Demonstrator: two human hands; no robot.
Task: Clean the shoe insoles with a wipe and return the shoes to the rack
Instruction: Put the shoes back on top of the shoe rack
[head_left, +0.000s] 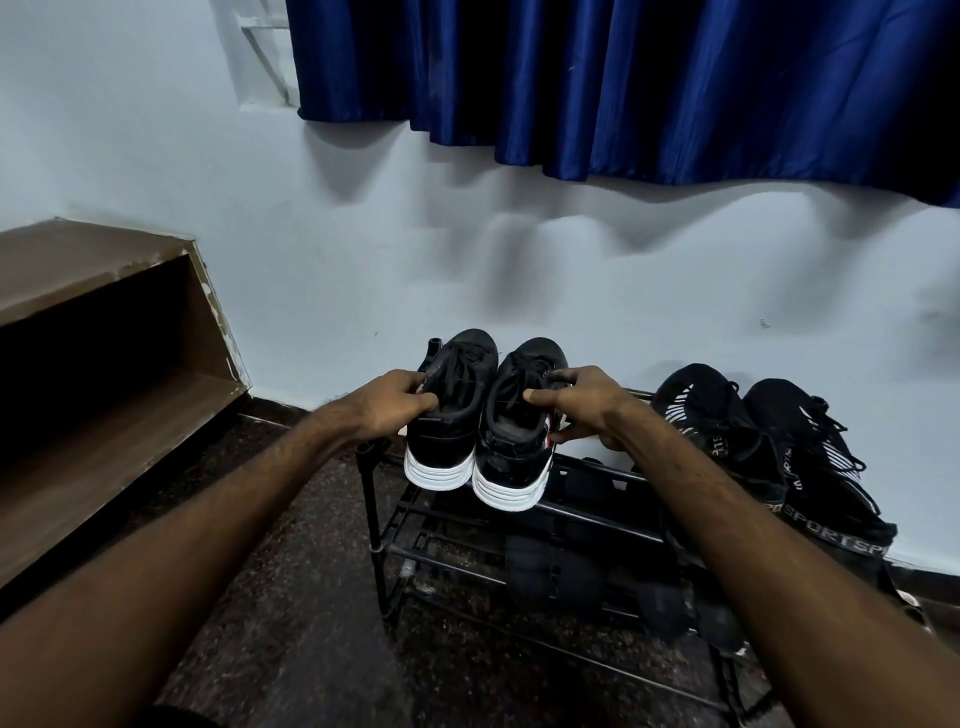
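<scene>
Two black sneakers with white soles sit side by side at the left end of the top tier of a black metal shoe rack (587, 514), heels toward me. My left hand (387, 402) grips the collar of the left sneaker (449, 431), fingers inside its opening. My right hand (582, 402) grips the right sneaker (514, 441) at its collar and outer side. The insoles are hidden inside the shoes. No wipe is in view.
A pair of black knit sport shoes (779, 457) with white stripes rests on the rack's right end. Dark footwear (530, 566) lies on the lower tier. A brown wooden shelf unit (104, 364) stands at the left; a blue curtain (623, 88) hangs above on the white wall.
</scene>
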